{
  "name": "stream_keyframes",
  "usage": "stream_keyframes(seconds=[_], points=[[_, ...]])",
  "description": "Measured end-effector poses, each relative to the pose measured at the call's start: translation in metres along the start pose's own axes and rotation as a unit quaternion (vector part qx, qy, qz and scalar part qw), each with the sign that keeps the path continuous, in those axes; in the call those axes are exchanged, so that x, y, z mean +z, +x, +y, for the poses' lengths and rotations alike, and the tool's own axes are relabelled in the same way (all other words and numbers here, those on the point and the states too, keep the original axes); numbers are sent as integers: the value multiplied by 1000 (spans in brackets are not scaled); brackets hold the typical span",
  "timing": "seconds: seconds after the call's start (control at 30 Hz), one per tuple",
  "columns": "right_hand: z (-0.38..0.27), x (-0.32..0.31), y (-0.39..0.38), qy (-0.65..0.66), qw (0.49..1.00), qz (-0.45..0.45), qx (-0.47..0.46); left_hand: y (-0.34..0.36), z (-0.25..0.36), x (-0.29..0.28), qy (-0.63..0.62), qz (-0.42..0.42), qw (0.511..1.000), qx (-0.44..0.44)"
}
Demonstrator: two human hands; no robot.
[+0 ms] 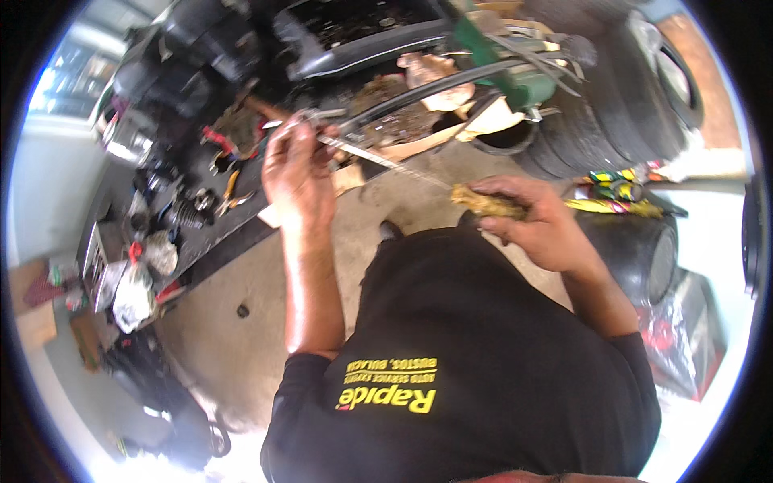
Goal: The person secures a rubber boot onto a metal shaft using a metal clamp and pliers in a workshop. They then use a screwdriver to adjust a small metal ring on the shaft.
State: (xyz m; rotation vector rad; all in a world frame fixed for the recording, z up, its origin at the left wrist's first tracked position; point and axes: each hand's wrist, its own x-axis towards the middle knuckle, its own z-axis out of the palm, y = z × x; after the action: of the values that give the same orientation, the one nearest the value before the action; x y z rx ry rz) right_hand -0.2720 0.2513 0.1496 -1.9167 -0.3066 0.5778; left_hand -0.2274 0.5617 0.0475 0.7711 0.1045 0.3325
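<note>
My left hand (298, 173) is raised in front of the workbench, its fingers closed around one end of a thin, straight, silvery rod (386, 163). The rod slants down to the right, and its far end reaches a crumpled, stained yellow-brown rag (487, 203). My right hand (541, 219) pinches that rag between thumb and fingers. Whether the rag wraps around the rod's tip or only touches it, I cannot tell. Both hands look smudged with dirt.
A dark workbench (213, 233) on the left carries pliers with orange handles (232, 189) and dark metal parts (189, 213). Ahead are a green metal machine part (527, 88) and cardboard (491, 119). Tyres (572, 121) and a black drum (636, 253) stand right.
</note>
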Motion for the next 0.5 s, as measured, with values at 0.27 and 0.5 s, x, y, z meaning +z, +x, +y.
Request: stream_keyframes(seconds=[0.27,0.5], points=[[14,-10,-4,65,995,-28,67,-3,0,3,12,27,996,-88],[31,-20,-13,97,993,-23,71,-4,-12,13,36,-26,990,-132]])
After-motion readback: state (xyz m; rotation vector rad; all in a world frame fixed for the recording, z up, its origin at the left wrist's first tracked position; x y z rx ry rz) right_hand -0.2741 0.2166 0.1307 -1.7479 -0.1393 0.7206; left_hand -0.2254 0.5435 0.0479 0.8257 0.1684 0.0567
